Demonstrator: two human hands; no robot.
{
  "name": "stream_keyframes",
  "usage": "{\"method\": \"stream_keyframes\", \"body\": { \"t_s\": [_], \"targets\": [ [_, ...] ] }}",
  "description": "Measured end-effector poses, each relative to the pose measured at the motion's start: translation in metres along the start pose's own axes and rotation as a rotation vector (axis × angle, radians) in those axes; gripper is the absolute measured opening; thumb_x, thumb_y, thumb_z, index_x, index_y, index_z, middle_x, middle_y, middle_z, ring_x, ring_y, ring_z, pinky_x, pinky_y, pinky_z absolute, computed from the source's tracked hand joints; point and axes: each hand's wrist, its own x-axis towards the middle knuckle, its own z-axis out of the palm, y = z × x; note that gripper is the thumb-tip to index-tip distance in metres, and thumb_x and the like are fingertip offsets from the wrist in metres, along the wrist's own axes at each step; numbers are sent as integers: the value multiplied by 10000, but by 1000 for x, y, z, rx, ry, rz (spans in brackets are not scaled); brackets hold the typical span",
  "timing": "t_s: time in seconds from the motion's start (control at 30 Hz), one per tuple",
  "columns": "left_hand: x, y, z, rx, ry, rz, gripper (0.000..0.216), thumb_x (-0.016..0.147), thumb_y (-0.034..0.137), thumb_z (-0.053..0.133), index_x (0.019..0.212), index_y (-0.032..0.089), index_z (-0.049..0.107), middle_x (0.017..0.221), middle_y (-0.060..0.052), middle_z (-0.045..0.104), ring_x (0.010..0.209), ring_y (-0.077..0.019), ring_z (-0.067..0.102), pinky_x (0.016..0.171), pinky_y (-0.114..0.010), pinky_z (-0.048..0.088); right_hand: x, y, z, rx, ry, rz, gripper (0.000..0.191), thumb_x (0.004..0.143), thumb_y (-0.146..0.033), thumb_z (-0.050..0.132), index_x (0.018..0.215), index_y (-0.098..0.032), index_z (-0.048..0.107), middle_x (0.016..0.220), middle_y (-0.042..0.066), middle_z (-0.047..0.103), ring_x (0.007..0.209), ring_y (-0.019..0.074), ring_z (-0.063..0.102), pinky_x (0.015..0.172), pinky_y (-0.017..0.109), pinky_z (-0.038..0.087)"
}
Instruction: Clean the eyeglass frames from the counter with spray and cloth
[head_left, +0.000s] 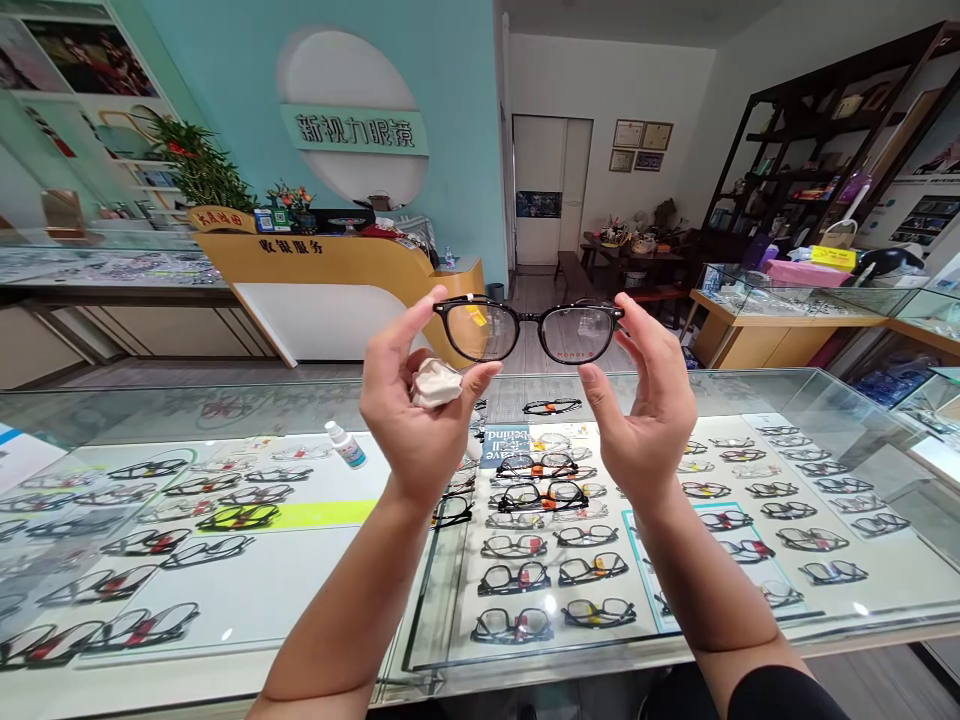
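A pair of black-framed eyeglasses (529, 318) is held up level above the glass counter, its clear lenses facing me. My left hand (420, 400) grips the left end of the frame between finger and thumb, and a crumpled white cloth (436, 383) is tucked in the same palm. At the frame's right end, the fingers of my right hand (645, 385) are closed on the corner by the hinge. Small lettering shows on the right lens. A white spray bottle (346, 446) stands on the counter, left of my left hand.
Under the glass of the display counter (442, 640) lie rows of eyeglasses (514, 625), many with coloured tags. Beyond it are a wooden reception desk (330, 262), a low bench (574, 272) and another glass showcase (780, 300) at the right. Dark shelves (810, 130) line the right wall.
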Motion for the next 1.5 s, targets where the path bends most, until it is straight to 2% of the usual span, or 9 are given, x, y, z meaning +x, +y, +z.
{"method": "stream_keyframes", "body": {
  "t_s": [0.13,0.23,0.4,0.53,0.67,0.77,0.93,1.17,1.5],
  "targets": [
    [-1,-2,1,-98,-59,-122,750,791,514,1009,1409,273,659,1512,-151,724,606,-60,588,545,-259,498,1,-3,-1,-69,15,-65,615,1057,-276,696,1646,-380,556,1568,85,681,1470,339,654,1182,611,629],
    [-2,-1,1,-147,-91,-233,762,767,508,1025,1383,282,638,1510,-157,731,582,-58,586,526,-251,512,3,-7,-2,-114,16,-115,624,1044,-253,710,1641,-364,565,1528,86,706,1440,329,675,1191,597,626],
    [-3,2,3,-210,-77,-296,768,735,490,1046,1351,293,631,1473,-161,752,883,-207,816,753,-348,695,4,-10,-3,-173,11,-136,612,1052,-268,701,1641,-349,560,1506,94,717,1427,337,686,1209,629,606],
    [-3,2,5,-212,-79,-308,807,735,521,1038,1388,292,623,1460,-164,759,985,-254,838,828,-394,722,5,-10,-3,-184,20,-147,587,1036,-242,724,1604,-310,594,1473,112,738,1395,320,708,1180,605,636],
    [-4,0,5,-155,-71,-276,843,766,584,1001,1451,270,622,1478,-175,751,1044,-260,827,858,-391,714,4,-11,-3,-169,17,-134,577,1032,-250,727,1592,-298,597,1467,121,740,1391,313,705,1152,592,658],
    [-6,-2,5,-86,-50,-216,816,793,575,985,1470,290,628,1498,-173,739,1077,-265,817,836,-391,704,2,-12,-2,-108,-5,-38,588,1034,-295,721,1606,-331,588,1511,117,715,1420,326,683,1149,600,653],
    [-9,-2,5,51,20,-24,842,797,561,981,1513,311,615,1516,-171,701,1434,-355,674,946,-459,688,0,-10,-2,53,-42,143,507,1059,-338,685,1565,-338,649,1592,95,684,1505,330,633,1228,611,580],
    [-9,1,4,101,47,56,867,749,537,1008,1502,315,639,1478,-139,705,1401,-360,697,905,-421,670,-1,-8,-1,161,-38,288,488,1063,-362,709,1546,-310,676,1607,97,698,1497,307,664,1243,563,573],
    [-14,1,5,75,53,70,842,771,553,990,1487,316,615,1539,-155,684,1392,-368,692,905,-453,688,2,-8,-2,170,-2,259,405,1085,-350,662,1485,-314,712,1540,89,742,1454,293,698,1252,564,562]
  ]
}}
